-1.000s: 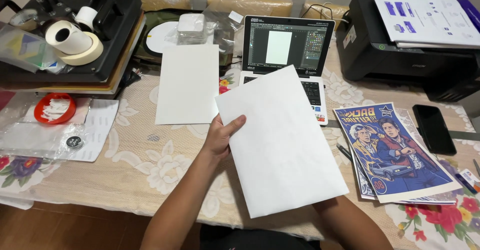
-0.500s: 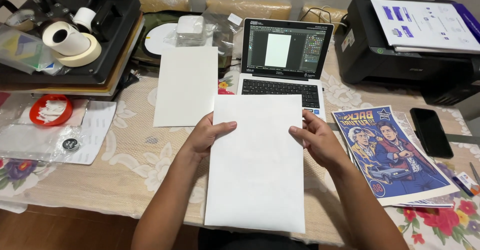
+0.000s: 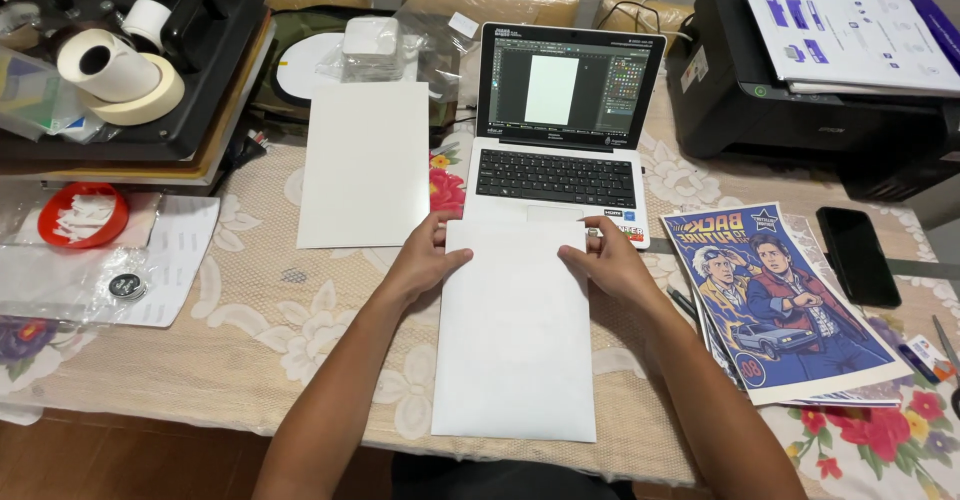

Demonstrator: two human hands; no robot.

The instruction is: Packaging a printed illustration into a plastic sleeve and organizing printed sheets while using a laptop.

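A blank white sheet of paper (image 3: 515, 345) lies flat and upright on the lace tablecloth in front of me. My left hand (image 3: 428, 258) rests on its upper left edge, fingers spread and thumb on the paper. On the upper right corner sits my right hand (image 3: 612, 260), fingers pressing there. The sheet's top edge touches the front of an open white laptop (image 3: 556, 175).
A second white sheet (image 3: 365, 165) lies to the left of the laptop. Colourful printed posters (image 3: 780, 305) and a black phone (image 3: 857, 255) are on the right. A black printer (image 3: 815, 80) stands at back right, a heat press with tape rolls (image 3: 115, 75) at back left.
The sheet, held tilted in my left hand a second ago, now lies straight on the table. Both hands have shifted to its top corners, close to the laptop.
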